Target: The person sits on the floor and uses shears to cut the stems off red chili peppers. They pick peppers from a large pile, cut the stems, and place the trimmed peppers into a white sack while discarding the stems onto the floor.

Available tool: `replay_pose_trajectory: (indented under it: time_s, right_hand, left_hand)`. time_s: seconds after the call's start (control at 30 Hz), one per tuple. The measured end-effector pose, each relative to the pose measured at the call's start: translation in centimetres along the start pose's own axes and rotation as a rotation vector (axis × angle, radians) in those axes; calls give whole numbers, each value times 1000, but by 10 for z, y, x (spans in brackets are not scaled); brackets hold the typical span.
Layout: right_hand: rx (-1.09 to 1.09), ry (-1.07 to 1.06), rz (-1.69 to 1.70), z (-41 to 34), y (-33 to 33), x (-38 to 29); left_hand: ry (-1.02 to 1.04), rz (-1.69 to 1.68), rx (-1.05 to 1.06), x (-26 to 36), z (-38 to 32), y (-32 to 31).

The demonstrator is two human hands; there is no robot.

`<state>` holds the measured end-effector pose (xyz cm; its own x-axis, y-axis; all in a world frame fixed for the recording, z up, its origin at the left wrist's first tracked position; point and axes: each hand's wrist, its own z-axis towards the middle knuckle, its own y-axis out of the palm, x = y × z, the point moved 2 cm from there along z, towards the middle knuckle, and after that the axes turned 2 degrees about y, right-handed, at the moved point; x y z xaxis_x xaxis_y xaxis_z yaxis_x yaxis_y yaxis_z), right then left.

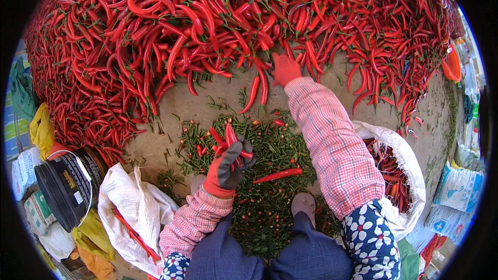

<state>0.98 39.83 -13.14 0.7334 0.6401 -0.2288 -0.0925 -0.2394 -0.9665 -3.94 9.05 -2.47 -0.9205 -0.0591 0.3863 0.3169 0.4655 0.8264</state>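
Note:
My left hand (229, 167), in a red glove with a grey coated palm, is closed around a few red chili peppers (230, 134). Below it, a heap of green pepper stems (268, 210) covers the ground between my shoes, and one loose red chili (278, 175) lies on top. My right hand (285, 69), gloved in red, reaches forward to the near edge of a large pile of red chilies (186, 27). Its fingertips are partly hidden among the peppers, so any hold there is unclear. Two chilies (256, 87) rest on the concrete just left of that hand.
A white woven sack (416, 175) holding darker red chilies stands at my right. At my left are another white sack (124, 198) and a black bucket (66, 186) tipped over. Printed bags (459, 186) lie at the far right, beyond the concrete floor (432, 124).

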Motion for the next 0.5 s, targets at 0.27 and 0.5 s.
replay_pose_trajectory:
  time_s: [0.27, 0.5]
  right_hand:
    - [-183, 367, 804, -146, -44, -6]
    - [141, -27, 540, -211, -59, -70]
  left_hand:
    - [-161, -52, 106, -25, 4, -31]
    - [-239, -45, -44, -50, -5, -26]
